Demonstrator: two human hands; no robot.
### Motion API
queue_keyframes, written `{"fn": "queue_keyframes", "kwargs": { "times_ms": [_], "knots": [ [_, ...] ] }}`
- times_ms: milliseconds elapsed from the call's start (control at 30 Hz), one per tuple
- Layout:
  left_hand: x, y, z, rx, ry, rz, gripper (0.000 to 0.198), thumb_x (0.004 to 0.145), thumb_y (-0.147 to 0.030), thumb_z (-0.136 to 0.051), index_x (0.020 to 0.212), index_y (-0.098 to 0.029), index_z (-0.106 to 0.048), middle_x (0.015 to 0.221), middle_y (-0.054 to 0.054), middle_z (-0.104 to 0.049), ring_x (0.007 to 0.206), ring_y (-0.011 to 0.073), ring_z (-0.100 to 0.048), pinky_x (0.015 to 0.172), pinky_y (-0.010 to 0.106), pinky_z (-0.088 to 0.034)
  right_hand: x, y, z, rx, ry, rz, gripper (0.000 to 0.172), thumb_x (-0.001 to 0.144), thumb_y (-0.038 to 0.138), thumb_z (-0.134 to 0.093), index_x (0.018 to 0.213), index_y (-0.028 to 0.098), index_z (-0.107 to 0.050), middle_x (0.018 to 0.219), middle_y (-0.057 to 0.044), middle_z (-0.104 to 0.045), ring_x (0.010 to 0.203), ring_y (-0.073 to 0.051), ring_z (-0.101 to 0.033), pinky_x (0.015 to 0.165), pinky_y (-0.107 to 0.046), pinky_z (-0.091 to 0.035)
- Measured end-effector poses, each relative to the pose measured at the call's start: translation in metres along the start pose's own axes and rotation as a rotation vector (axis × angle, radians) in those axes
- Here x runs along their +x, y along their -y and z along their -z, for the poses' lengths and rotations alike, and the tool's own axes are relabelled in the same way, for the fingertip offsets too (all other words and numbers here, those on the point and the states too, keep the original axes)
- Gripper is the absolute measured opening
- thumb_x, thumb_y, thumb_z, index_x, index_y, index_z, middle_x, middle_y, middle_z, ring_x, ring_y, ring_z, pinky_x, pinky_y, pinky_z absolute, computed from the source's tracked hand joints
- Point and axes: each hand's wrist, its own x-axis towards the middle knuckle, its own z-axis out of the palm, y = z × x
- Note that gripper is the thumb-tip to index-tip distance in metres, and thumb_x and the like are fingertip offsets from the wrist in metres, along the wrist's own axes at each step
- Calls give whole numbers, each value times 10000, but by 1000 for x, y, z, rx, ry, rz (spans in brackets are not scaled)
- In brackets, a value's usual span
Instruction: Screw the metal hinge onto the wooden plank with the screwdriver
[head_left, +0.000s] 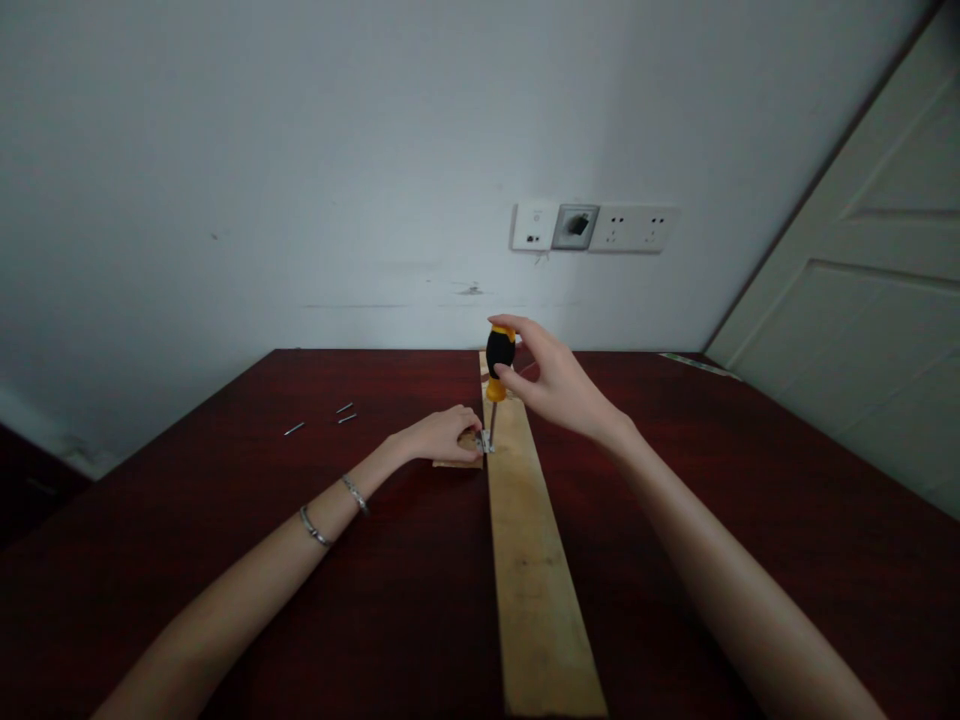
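Note:
My right hand (546, 372) grips a black and yellow screwdriver (500, 352) by its handle, thumb low and index finger over the top. The shaft points down, its tip at a small metal hinge (487, 441) on the left edge of a long wooden board (534, 560). My left hand (448, 434) is closed at the hinge's left side, fingers curled over a small wooden piece (459, 463) beside the board. Whether those fingers pinch the hinge or only the wood is hard to see. Any screw under the tip is too small to make out.
Several loose screws (346, 418) lie on the dark red table (360, 620), left of my left hand. A white wall with sockets (634, 228) rises behind the table. A thin pale strip (699, 366) lies at the back right, near a white door (870, 270).

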Motion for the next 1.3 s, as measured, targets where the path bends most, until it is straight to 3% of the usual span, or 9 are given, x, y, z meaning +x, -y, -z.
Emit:
{"fn": "queue_keyframes", "kwargs": {
  "times_ms": [167, 300, 433, 533, 667, 800, 1000, 1200, 1300],
  "knots": [
    [-1, -4, 2, -18, 5, 19, 402, 750, -457, -613, 1035, -174, -598, 1088, 64, -571, 986, 197, -536, 851, 290, -427, -1, 0, -6, -69, -66, -52, 464, 831, 370, -658, 1264, 282, -513, 1176, -87, -517, 941, -223, -606, 732, -379, -563],
    [0, 0, -1, -2, 2, 20, 424, 746, -466, -618, 1055, -175, -601, 1098, 62, -566, 1001, 200, -539, 848, 288, -433, 0, -3, -6, -47, -78, -10, 384, 853, 292, -620, 1228, 275, -536, 1149, -68, -558, 902, -196, -602, 762, -367, -558],
    [1, 4, -4, 12, -16, 1, 434, 742, -474, -623, 1059, -178, -605, 1073, 59, -571, 971, 190, -543, 832, 278, -436, 0, -3, -5, -29, -26, 1, 486, 868, 207, -533, 1344, 260, -453, 1212, -89, -577, 960, -214, -597, 808, -391, -547],
    [1, 4, -3, 12, -19, -4, 417, 743, -460, -623, 1052, -179, -603, 1060, 56, -577, 953, 185, -544, 824, 276, -434, -1, 0, -6, -49, -17, -25, 523, 877, 269, -543, 1385, 263, -418, 1207, -96, -567, 990, -234, -592, 800, -399, -549],
    [0, 0, -1, -4, -12, 10, 417, 743, -449, -627, 1055, -173, -600, 1084, 64, -577, 959, 189, -547, 818, 274, -431, -2, 1, -10, -101, -71, -71, 472, 849, 404, -625, 1292, 275, -527, 1137, -85, -520, 889, -210, -593, 701, -360, -561],
    [0, 2, -2, -3, -21, -4, 400, 750, -439, -618, 1052, -178, -601, 1081, 63, -584, 969, 192, -547, 816, 272, -430, -2, -2, -10, -88, -102, -52, 406, 855, 344, -621, 1250, 279, -554, 1106, -71, -532, 886, -199, -596, 689, -341, -558],
    [0, 2, -2, 7, -14, -7, 396, 750, -441, -613, 1046, -178, -601, 1084, 66, -583, 984, 200, -547, 836, 288, -438, -2, 1, -6, -50, -82, 19, 521, 837, 199, -554, 1342, 255, -441, 1185, -89, -579, 975, -219, -594, 796, -386, -551],
    [-1, -3, 1, -4, -1, 26, 400, 746, -451, -619, 1041, -181, -608, 1096, 67, -584, 935, 188, -562, 820, 289, -445, -3, 3, -7, -80, -40, -31, 498, 825, 342, -649, 1300, 283, -510, 1151, -66, -565, 854, -189, -621, 696, -336, -556],
    [-2, -4, 1, -13, 0, 36, 403, 740, -447, -625, 1049, -188, -607, 1113, 66, -583, 961, 195, -562, 841, 298, -448, -3, 1, -7, -53, -26, -24, 495, 822, 295, -654, 1296, 292, -511, 1151, -56, -582, 809, -170, -626, 699, -330, -552]
  ]
}}
